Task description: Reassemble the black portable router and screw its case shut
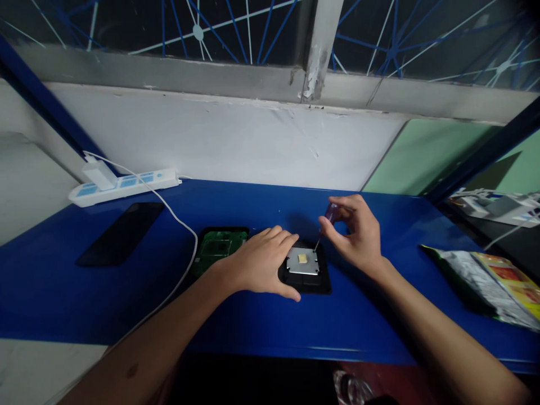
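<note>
In the head view, a screwdriver (332,212) with a purplish handle is gripped in my right hand (356,233). Its thin shaft slants down to the upper right corner of a silver metal plate (310,267), which sits in a black square housing (323,281). A small cream pad (302,258) lies at the middle of the plate. My left hand (265,261) rests spread over the left side of the housing, thumb apart from the fingers. Left of that hand, partly covered by it, is a green circuit board (217,247) in a dark case.
A white power strip (126,185) with a plugged-in charger (100,173) stands at the back left. Its white cable (185,225) runs forward across the blue table (270,332). A black phone (122,233) lies at left, a foil snack bag (485,281) at right.
</note>
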Tool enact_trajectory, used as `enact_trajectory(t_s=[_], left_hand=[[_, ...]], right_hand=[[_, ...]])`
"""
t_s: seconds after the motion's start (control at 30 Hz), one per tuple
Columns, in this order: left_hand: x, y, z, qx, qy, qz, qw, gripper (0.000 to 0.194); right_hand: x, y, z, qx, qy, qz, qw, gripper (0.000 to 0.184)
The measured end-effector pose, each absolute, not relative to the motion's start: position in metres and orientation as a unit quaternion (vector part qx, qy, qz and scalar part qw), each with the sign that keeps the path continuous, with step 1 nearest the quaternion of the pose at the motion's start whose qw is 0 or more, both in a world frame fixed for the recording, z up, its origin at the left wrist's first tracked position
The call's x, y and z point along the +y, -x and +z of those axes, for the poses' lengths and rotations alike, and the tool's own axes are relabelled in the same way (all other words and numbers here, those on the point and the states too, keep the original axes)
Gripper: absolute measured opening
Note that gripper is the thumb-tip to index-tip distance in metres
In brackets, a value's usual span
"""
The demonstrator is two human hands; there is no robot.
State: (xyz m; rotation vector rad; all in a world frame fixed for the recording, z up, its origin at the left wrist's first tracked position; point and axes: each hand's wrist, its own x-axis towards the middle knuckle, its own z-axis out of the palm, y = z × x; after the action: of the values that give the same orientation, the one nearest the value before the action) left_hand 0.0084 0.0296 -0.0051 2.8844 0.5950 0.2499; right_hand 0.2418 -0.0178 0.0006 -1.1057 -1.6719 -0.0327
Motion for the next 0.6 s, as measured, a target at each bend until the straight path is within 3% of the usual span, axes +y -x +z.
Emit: enact_trajectory(t_s=[0.4,0.6], left_hand=[[0.027,-0.009,-0.002,0.206,-0.971,0.085,0.089,0.111],[0.025,-0.009,-0.001,0.207,-0.971,0.079,0.094,0.113]], right_hand=[[-0.024,-0.237,-0.001,-0.698,0.436,-0.005,0.568,0.038],[-0.019,-0.229,-0.004,-0.631,0.452,0.057,0.628,0.019]])
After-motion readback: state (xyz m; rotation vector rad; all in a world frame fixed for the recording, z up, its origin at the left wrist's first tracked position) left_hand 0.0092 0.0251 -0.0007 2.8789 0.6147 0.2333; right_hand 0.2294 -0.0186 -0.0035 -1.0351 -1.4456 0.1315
